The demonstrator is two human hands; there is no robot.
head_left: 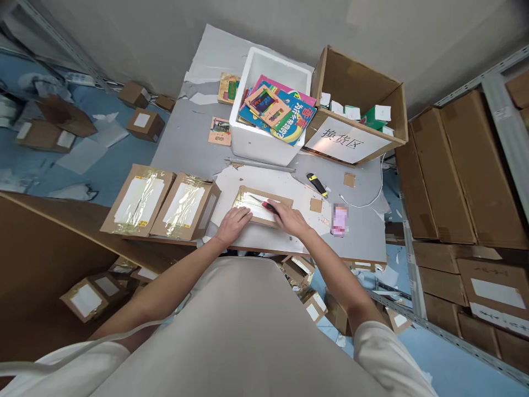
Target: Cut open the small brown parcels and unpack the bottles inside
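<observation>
A small flat cardboard box with a white label and shiny tape lies at the table's near side, in front of me. My left hand rests on its near left corner, with the fingers laid over the edge. My right hand is wrapped around a red and black utility knife. The knife's blade points left over the label; whether it cuts into the box, I cannot tell. Two taped boxes, one at the table's left corner and one beside it, stand left of my left hand.
Behind the flat box stand a white foam bin of books and an open carton with green items. A yellow-black cutter, a phone and a white cable lie at right. Boxes on shelving flank the right side.
</observation>
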